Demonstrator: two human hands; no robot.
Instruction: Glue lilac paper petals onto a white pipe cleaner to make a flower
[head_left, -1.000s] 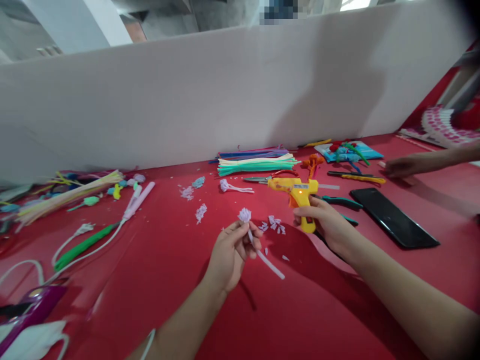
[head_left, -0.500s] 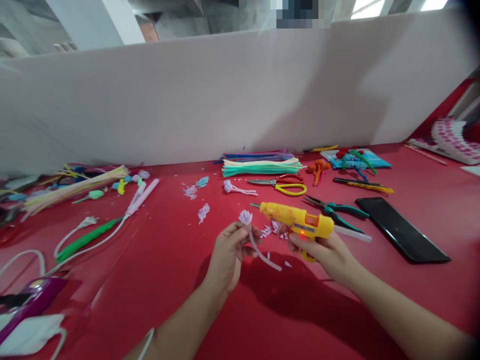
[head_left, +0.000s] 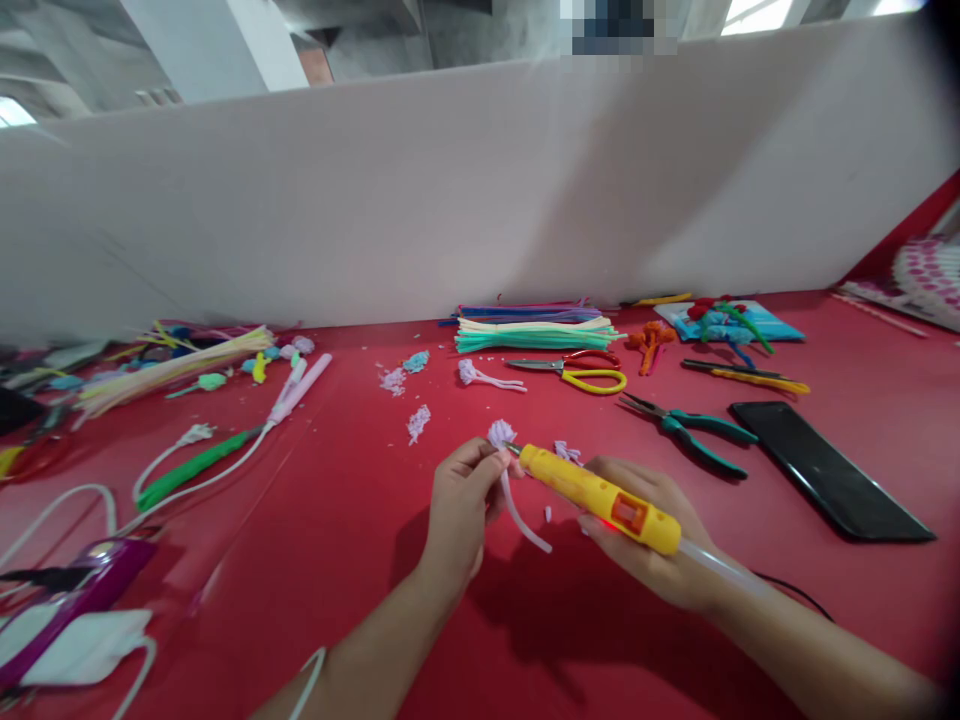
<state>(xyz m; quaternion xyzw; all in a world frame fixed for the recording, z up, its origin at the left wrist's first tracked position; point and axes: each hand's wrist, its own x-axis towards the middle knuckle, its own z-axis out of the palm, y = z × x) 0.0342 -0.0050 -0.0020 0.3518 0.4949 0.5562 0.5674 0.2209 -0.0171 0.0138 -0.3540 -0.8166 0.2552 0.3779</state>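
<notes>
Between the thumb and fingers of my left hand [head_left: 463, 505] is a small pale lilac pipe-cleaner flower [head_left: 501, 433], its head upright and its stem curving down to the right. My right hand [head_left: 656, 525] is wrapped round a yellow hot glue gun [head_left: 581, 480] with a clear glue stick [head_left: 716, 563] coming out of its back. The nozzle points left and meets the flower head at its right side; whether it touches is too small to tell. Lilac snippets [head_left: 568, 452] lie on the red table just behind the gun, partly hidden by my right hand.
Yellow-handled scissors [head_left: 592, 378], green-handled pliers [head_left: 694, 435] and a black phone [head_left: 829, 470] lie to the right. A bundle of pipe cleaners [head_left: 536, 333] lies by the white partition [head_left: 375, 200]. Another lilac piece [head_left: 487, 376] lies before it. Cables and a purple device [head_left: 97, 590] occupy the left.
My right hand has turned the glue gun so its nozzle slopes down onto the flower head, where before it was held apart above it. The camera view has shifted slightly left.
</notes>
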